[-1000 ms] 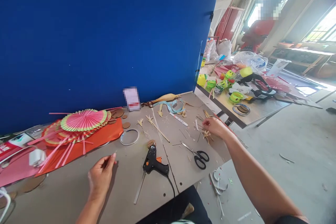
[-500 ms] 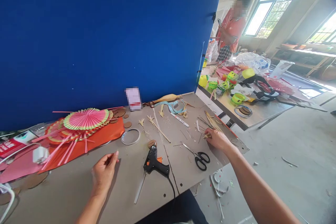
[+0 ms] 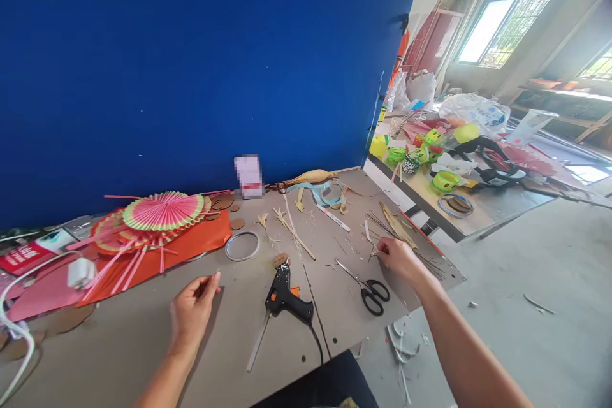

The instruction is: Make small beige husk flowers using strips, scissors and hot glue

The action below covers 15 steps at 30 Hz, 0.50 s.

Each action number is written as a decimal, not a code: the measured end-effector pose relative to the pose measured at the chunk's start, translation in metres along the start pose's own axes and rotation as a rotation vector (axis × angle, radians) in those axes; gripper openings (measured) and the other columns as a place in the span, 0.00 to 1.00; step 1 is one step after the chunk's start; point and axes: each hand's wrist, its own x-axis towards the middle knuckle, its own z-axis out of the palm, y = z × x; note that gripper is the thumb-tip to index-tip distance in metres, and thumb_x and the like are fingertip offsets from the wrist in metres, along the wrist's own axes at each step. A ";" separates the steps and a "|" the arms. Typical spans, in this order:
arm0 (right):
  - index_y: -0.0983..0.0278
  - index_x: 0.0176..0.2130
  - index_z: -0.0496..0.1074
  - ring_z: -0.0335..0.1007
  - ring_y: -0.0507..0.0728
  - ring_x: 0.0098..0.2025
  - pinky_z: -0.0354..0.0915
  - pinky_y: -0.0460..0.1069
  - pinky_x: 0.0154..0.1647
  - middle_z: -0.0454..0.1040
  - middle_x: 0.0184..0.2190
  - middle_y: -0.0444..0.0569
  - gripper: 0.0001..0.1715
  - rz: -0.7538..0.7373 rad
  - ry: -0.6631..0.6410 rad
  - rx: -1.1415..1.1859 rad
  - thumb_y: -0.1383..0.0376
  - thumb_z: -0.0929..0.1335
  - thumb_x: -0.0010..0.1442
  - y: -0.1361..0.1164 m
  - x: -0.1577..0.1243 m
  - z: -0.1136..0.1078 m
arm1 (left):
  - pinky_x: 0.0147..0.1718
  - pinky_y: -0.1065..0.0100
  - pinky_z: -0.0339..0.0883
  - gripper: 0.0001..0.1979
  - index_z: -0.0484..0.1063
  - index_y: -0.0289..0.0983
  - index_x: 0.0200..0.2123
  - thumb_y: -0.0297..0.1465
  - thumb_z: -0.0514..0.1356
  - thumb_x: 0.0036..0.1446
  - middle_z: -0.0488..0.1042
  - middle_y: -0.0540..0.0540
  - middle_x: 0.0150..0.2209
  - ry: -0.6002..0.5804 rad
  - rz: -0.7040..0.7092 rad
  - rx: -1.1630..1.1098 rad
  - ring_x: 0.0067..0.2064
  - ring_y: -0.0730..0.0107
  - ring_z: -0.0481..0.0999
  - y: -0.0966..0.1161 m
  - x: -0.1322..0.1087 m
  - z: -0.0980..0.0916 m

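My left hand (image 3: 194, 309) is closed over the table, thumb pressed to the curled fingers; whatever it may pinch is hidden. At the right, my right hand (image 3: 400, 260) pinches near the tabletop beside dried husk strips (image 3: 398, 224) and thin dark stems; a small pale bit shows at its fingertips, too small to name. Between the hands lie a black glue gun (image 3: 285, 296) with a glue stick in its back and scissors (image 3: 374, 295) with black handles. Beyond are a silvery ring (image 3: 242, 246), husk flowers on stalks (image 3: 295, 233) and a white marker (image 3: 333, 218).
Pink and green paper fans (image 3: 165, 211) rest on orange paper (image 3: 203, 245) at the left, near a white plug (image 3: 81, 273) with a cable. A blue panel (image 3: 205, 70) stands behind the table. Another table (image 3: 497, 220) at the right holds green crafts and plastic bags.
The view has shifted slightly, and the person in the background is now almost wholly behind the panel. My right hand has shifted a little among the stems; my left hand keeps its closed pose.
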 end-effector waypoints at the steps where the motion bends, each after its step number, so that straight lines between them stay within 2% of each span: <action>1: 0.64 0.28 0.69 0.62 0.51 0.26 0.53 0.43 0.26 0.70 0.23 0.45 0.08 -0.017 0.009 0.017 0.72 0.61 0.48 -0.008 0.000 0.001 | 0.25 0.70 0.64 0.21 0.70 0.36 0.23 0.49 0.55 0.44 0.72 0.47 0.19 -0.006 -0.006 -0.006 0.23 0.66 0.71 0.000 0.000 0.000; 8: 0.64 0.29 0.70 0.64 0.50 0.27 0.54 0.42 0.27 0.72 0.26 0.45 0.08 -0.147 -0.022 0.122 0.71 0.62 0.49 -0.069 0.019 0.020 | 0.25 0.71 0.63 0.21 0.71 0.36 0.23 0.49 0.55 0.44 0.73 0.47 0.19 -0.006 -0.043 0.011 0.24 0.67 0.71 0.007 -0.003 -0.004; 15: 0.62 0.35 0.71 0.67 0.52 0.31 0.55 0.42 0.29 0.74 0.29 0.46 0.10 -0.182 -0.042 0.156 0.68 0.63 0.51 -0.094 0.034 0.027 | 0.19 0.71 0.62 0.24 0.70 0.36 0.21 0.52 0.53 0.44 0.72 0.46 0.17 0.020 -0.025 0.032 0.21 0.66 0.70 0.009 -0.005 -0.003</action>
